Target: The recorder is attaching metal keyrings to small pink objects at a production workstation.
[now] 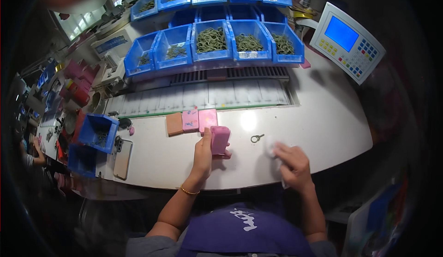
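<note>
Upright in my left hand (pixel 202 158) is a pink rubber mould (pixel 220 140), a thick block gripped between thumb and fingers just above the white table. My right hand (pixel 294 164) hovers near the front edge, its fingers curled and smeared by motion. Something whitish shows at its fingertips and below the palm, too blurred to name. Between the hands lies a small olive-green ring (pixel 256 138) with a short stem. Just behind the held mould, a brownish block (pixel 174 124), a pink block with blue marks (pixel 190 120) and another pink block (pixel 208 118) sit side by side.
Blue bins (pixel 211 40) of green ring-like pieces stand in rows at the back. A control panel (pixel 347 42) with a blue screen leans in at right. A phone (pixel 122 159) and blue bins (pixel 98 134) lie left. Another person's arm (pixel 38 153) shows far left.
</note>
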### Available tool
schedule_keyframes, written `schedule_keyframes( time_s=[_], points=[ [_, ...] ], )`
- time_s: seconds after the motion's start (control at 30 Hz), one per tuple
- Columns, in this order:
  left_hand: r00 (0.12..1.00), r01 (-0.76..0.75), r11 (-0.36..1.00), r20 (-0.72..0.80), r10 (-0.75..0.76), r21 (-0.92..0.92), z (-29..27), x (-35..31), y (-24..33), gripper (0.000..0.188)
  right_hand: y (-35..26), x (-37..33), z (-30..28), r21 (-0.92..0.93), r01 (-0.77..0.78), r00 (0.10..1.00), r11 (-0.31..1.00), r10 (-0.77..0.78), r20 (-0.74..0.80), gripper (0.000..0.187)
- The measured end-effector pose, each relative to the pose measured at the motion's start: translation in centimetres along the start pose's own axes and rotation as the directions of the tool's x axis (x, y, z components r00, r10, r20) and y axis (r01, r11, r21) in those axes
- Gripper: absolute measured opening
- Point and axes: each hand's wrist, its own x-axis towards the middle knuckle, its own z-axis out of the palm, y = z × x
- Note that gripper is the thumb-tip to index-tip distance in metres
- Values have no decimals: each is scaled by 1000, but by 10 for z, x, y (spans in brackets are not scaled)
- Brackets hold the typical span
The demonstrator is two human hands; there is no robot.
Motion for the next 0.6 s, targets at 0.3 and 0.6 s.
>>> schedule_keyframes(
  time_s=[0.3,0.6],
  points=[
    [847,-5,987,525,-81,162,13,-31,-36,33,-14,14,46,392,-139,990,910,125,62,29],
    [757,80,959,609,-235,271,4,-35,-27,26,-30,11,61,613,-222,975,758,177,134,18]
  ],
)
